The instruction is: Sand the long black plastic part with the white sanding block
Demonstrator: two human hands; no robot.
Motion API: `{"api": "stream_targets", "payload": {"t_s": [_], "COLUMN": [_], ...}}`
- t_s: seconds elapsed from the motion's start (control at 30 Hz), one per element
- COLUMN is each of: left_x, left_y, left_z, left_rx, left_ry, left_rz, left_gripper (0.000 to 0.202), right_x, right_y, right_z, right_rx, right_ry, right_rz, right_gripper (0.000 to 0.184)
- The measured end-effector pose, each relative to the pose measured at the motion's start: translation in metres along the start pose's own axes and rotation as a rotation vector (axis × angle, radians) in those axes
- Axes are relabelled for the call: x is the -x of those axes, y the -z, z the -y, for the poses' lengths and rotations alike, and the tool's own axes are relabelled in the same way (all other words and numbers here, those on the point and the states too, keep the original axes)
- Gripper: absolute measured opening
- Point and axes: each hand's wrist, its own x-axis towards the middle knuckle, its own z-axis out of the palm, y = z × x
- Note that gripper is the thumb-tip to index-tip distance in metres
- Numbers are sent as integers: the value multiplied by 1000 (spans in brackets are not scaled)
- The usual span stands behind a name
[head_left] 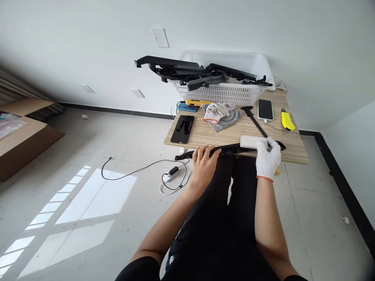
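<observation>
A long black plastic trim strip (231,150) lies along the table's front edge, its left end sticking out past the edge. My bare left hand (203,166) rests with its fingers curled over the strip's left half, holding it. My right hand (268,156) wears a white knit glove with an orange cuff. Between its thumb and fingers it grips a white rectangular block (252,142), held along the strip's right half. The block's exact kind is not clear. A black T-shaped tool (255,121) lies just beyond the block, its near end partly hidden by the glove.
A white plastic basket (222,93) with black plastic parts (175,70) stands at the table's back. On the wooden table (202,136) are a black phone (182,129), a charging phone (265,109), a yellow cutter (287,120), gloves (218,112) and a grey cloth (227,123). Cables (140,169) trail on the floor.
</observation>
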Motion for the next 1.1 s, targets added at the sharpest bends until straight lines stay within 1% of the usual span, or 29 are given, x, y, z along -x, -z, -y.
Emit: {"api": "stream_targets", "payload": {"t_s": [0.03,0.1,0.17,0.27,0.3,0.37,0.5,0.63,0.7,0.83,0.93,1.0,1.1], "left_x": [-2,-3,-3,-2,-2,-2,1,3,2,-2,-2,-1,1], "left_y": [-3,-8,-13,-20,-23,-28,-36,-36,-35,-33,-34,-34,-36], "left_z": [-1,-10,-29,-59,-66,-74,-74,-72,-72,-71,-70,-69,-69], "left_rx": [-3,9,43,95,103,105,93,103,123,169,153,125,96], "left_ry": [10,15,10,24,39,63,54,50,50,81,76,61,43], "left_rz": [2,33,79,127,140,162,177,197,215,228,225,227,231], "left_gripper": [30,38,44,46,48,52,56,57,57,58,59,59,61], "right_x": [0,-1,-2,-2,-2,0,4,10,13,17,16,12,8], "right_y": [1,3,4,5,5,4,0,-3,-3,-2,0,2,6], "right_z": [-1,-2,-2,-2,-2,-2,-1,2,5,11,13,13,12], "right_rx": [8,9,-6,-28,-32,-34,-35,57,129,243,305,336,326], "right_ry": [-10,-25,-31,-36,-34,-29,11,79,95,118,110,101,95], "right_rz": [11,18,28,41,38,25,-15,-46,-16,97,150,183,235], "right_gripper": [51,51,52,53,53,52,50,52,54,56,59,61,61]}}
